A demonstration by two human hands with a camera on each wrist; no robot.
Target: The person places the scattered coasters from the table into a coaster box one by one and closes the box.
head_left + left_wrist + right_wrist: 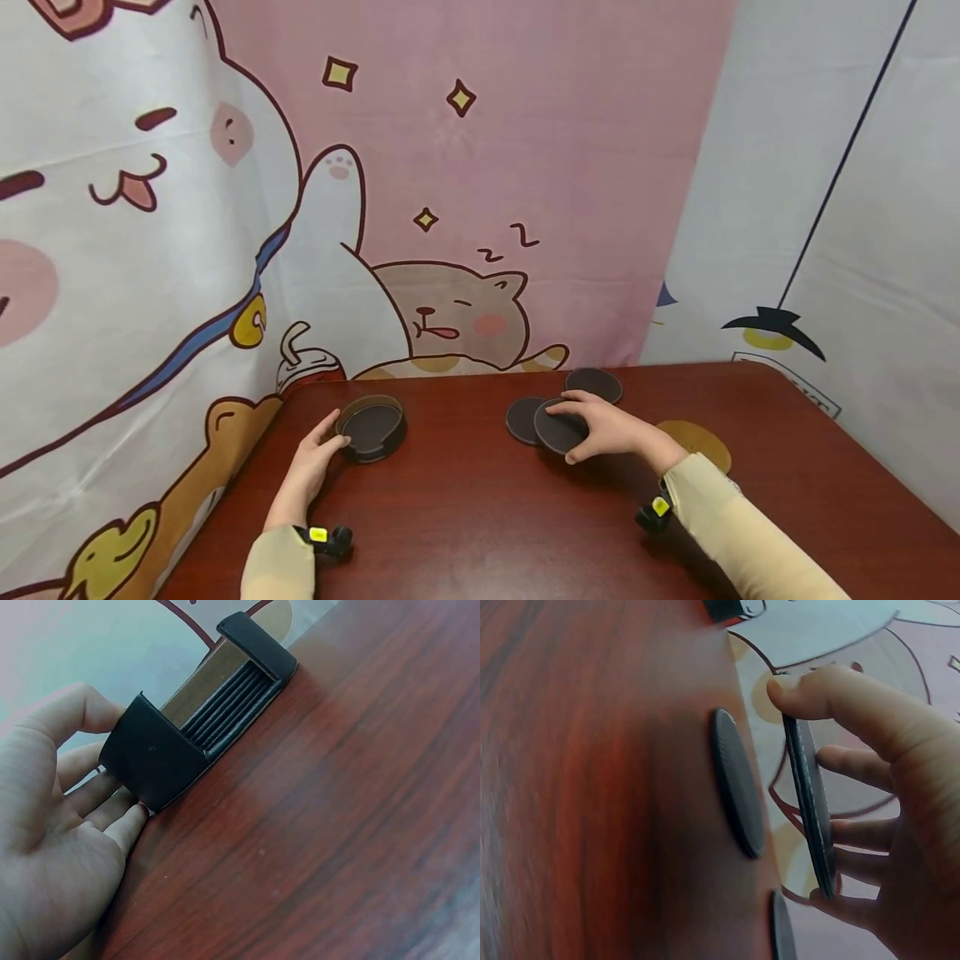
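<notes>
A black round coaster holder [367, 454] stands at the left of the table, with several dark coasters [234, 705] stacked inside, seen through the gap in its wall. My left hand [313, 462] grips the holder from the left, thumb and fingers around its wall. Above the table, my right hand [606, 423] holds a dark round coaster [810, 802] by its edge, thumb on one side and fingers on the other. In the head view the held coaster overlaps another dark coaster [520, 419] lying on the table. A further dark coaster [594, 382] lies behind the right hand.
A tan round disc [701, 443] lies on the table, partly behind the right forearm. The reddish-brown wooden table [450, 517] meets a cartoon-printed cloth [540, 150] at its back and left edges. Both wrists carry small black cameras [654, 513].
</notes>
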